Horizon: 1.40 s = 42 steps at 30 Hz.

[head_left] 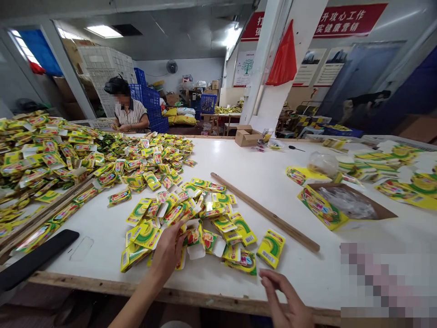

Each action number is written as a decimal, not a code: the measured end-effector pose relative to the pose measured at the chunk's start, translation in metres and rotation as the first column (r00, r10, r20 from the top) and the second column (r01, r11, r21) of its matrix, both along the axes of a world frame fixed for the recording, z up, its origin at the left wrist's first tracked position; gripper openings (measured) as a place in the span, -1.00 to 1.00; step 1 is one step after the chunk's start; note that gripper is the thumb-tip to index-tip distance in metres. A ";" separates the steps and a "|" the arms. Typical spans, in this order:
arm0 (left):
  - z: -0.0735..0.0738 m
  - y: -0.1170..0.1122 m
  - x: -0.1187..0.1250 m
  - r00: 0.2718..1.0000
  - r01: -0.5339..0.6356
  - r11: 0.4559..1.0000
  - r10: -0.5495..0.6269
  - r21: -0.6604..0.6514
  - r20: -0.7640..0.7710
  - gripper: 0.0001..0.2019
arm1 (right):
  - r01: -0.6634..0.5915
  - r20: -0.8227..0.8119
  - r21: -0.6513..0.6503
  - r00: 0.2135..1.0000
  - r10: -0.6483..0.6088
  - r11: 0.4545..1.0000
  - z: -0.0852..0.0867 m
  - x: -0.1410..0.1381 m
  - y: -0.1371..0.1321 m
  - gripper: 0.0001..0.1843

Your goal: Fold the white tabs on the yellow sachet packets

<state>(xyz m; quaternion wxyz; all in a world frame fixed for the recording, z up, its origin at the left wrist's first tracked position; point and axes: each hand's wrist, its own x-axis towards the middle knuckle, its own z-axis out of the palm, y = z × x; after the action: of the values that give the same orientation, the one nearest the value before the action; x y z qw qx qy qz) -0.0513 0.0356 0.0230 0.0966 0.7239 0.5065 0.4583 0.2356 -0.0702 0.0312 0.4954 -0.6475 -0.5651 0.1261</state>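
Observation:
A loose pile of small yellow cartons (177,209) with green bands and bright lettering lies in front of me, some with white flaps sticking out. My left hand (168,249) reaches into its near side, fingers bent and closed on a small carton (181,229) that they partly cover. To the right, at the table's front edge, my right hand (282,296) has thumb and forefinger apart with nothing seen between them. Just beyond its fingertips, a single yellow carton (271,248) lies flat, separate from the pile.
A wooden strip (264,212) slants across the white table (218,157). At right stands an open display box (324,212) holding clear plastic. A large carton heap (51,150) fills the left, near a black phone-like slab (39,259). A co-worker (129,109) sits at the far side.

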 end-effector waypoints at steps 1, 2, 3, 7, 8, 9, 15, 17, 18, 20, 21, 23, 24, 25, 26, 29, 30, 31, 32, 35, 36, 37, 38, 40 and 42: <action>0.003 -0.006 0.002 0.993 0.000 1.000 0.001 -0.012 0.118 -0.63 | -0.047 -0.037 0.033 0.998 0.048 0.998 0.004 -0.016 0.008 -0.72; 0.006 -0.013 0.005 0.972 0.029 0.999 -0.018 -0.044 0.235 -0.61 | -0.092 -0.071 0.063 0.993 0.096 0.994 0.008 -0.030 0.016 -0.74; 0.007 -0.021 0.010 0.938 0.088 0.992 -0.053 -0.087 0.343 -0.60 | -0.140 -0.100 0.083 0.984 0.148 0.987 0.010 -0.042 0.021 -0.75; -0.003 -0.049 0.035 0.769 0.384 0.889 -0.158 -0.249 0.620 -0.67 | -0.329 -0.176 0.084 0.924 0.339 0.940 0.001 -0.068 0.031 -0.68; -0.008 -0.053 0.040 0.745 0.421 0.865 -0.158 -0.274 0.648 -0.70 | -0.361 -0.186 0.071 0.911 0.367 0.930 -0.005 -0.070 0.032 -0.67; -0.013 -0.056 0.044 0.732 0.442 0.847 -0.151 -0.296 0.664 -0.74 | -0.379 -0.192 0.057 0.904 0.383 0.924 -0.011 -0.070 0.032 -0.67; -0.023 -0.049 0.050 0.742 0.498 0.785 -0.165 -0.370 0.649 -0.85 | -0.421 -0.221 -0.004 0.885 0.410 0.907 -0.030 -0.070 0.043 -0.76; -0.020 -0.044 0.049 0.761 0.474 0.801 -0.164 -0.365 0.628 -0.83 | -0.455 -0.218 -0.012 0.870 0.442 0.890 -0.026 -0.072 0.049 -0.78; -0.019 -0.042 0.050 0.774 0.454 0.817 -0.163 -0.356 0.612 -0.83 | -0.462 -0.208 -0.005 0.868 0.451 0.887 -0.025 -0.073 0.052 -0.77; -0.017 -0.040 0.052 0.789 0.427 0.840 -0.166 -0.335 0.591 -0.83 | -0.452 -0.193 0.019 0.873 0.447 0.892 -0.025 -0.075 0.056 -0.75; -0.017 -0.040 0.053 0.785 0.424 0.844 -0.163 -0.327 0.598 -0.84 | -0.433 -0.199 0.036 0.880 0.431 0.901 -0.026 -0.076 0.057 -0.75; -0.018 -0.040 0.057 0.753 0.425 0.846 -0.132 -0.323 0.645 -0.85 | -0.359 -0.251 0.073 0.896 0.366 0.930 -0.031 -0.076 0.057 -0.78; -0.019 -0.040 0.059 0.733 0.421 0.848 -0.110 -0.321 0.671 -0.84 | -0.319 -0.285 0.084 0.900 0.330 0.944 -0.034 -0.076 0.056 -0.76; -0.020 -0.041 0.060 0.718 0.417 0.850 -0.092 -0.321 0.690 -0.81 | -0.291 -0.308 0.091 0.901 0.305 0.952 -0.035 -0.076 0.055 -0.73; -0.020 -0.041 0.061 0.714 0.413 0.852 -0.086 -0.320 0.694 -0.79 | -0.285 -0.313 0.091 0.902 0.299 0.954 -0.036 -0.075 0.054 -0.73; -0.017 -0.041 0.059 0.756 0.424 0.854 -0.150 -0.301 0.637 -0.86 | -0.373 -0.246 0.075 0.892 0.380 0.925 -0.032 -0.074 0.052 -0.83; -0.015 -0.041 0.058 0.769 0.429 0.856 -0.178 -0.289 0.614 -0.88 | -0.405 -0.219 0.073 0.885 0.411 0.911 -0.029 -0.073 0.051 -0.84; -0.013 -0.041 0.058 0.780 0.429 0.860 -0.197 -0.277 0.594 -0.88 | -0.427 -0.200 0.073 0.879 0.433 0.901 -0.026 -0.073 0.051 -0.85; -0.011 -0.041 0.057 0.788 0.424 0.866 -0.206 -0.267 0.581 -0.88 | -0.439 -0.191 0.073 0.875 0.445 0.896 -0.024 -0.073 0.051 -0.86; -0.006 -0.044 0.058 0.806 0.402 0.876 -0.200 -0.266 0.558 -0.88 | -0.431 -0.197 0.068 0.878 0.435 0.900 -0.019 -0.075 0.049 -0.85; -0.005 -0.044 0.058 0.809 0.397 0.876 -0.194 -0.273 0.555 -0.87 | -0.422 -0.204 0.065 0.881 0.426 0.904 -0.018 -0.076 0.048 -0.84; -0.005 -0.045 0.059 0.811 0.391 0.876 -0.183 -0.282 0.556 -0.87 | -0.411 -0.210 0.061 0.886 0.414 0.910 -0.018 -0.077 0.048 -0.84; -0.005 -0.045 0.060 0.812 0.385 0.874 -0.169 -0.295 0.559 -0.86 | -0.397 -0.216 0.053 0.891 0.399 0.916 -0.018 -0.078 0.048 -0.84; -0.005 -0.045 0.061 0.812 0.369 0.871 -0.132 -0.325 0.569 -0.85 | -0.368 -0.222 0.026 0.904 0.364 0.929 -0.018 -0.080 0.049 -0.84; -0.005 -0.044 0.062 0.818 0.344 0.873 -0.097 -0.346 0.567 -0.85 | -0.344 -0.223 -0.005 0.916 0.334 0.939 -0.017 -0.081 0.052 -0.83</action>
<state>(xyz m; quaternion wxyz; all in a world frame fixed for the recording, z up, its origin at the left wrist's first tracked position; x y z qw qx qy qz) 0.0112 -0.0084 0.0179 0.4453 0.5828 0.4588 0.5015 0.1548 -0.0183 0.0142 0.5110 -0.5326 -0.6079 0.2928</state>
